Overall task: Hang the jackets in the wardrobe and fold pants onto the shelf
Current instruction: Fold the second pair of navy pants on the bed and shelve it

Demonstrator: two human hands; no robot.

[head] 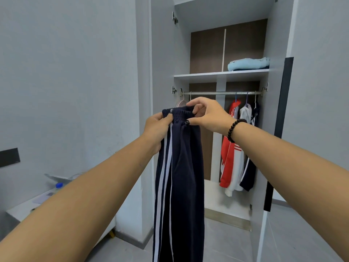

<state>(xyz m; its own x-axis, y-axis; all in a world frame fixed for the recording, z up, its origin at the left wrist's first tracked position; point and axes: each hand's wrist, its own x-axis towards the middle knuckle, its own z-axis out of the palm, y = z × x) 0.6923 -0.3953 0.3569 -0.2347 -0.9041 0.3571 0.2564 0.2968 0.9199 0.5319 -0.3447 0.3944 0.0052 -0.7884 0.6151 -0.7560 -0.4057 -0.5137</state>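
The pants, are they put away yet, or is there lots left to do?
Not yet. Three jackets already hang on the rail, and light blue folded clothes sit on the shelf. The left hand and right hand hold the navy pants up by the waistband, unfolded. Folding and shelving them remains.

Both arms extended forward. Left hand [155, 127] and right hand [206, 114] each pinch the waistband of the navy pants [179, 167], one at either end.
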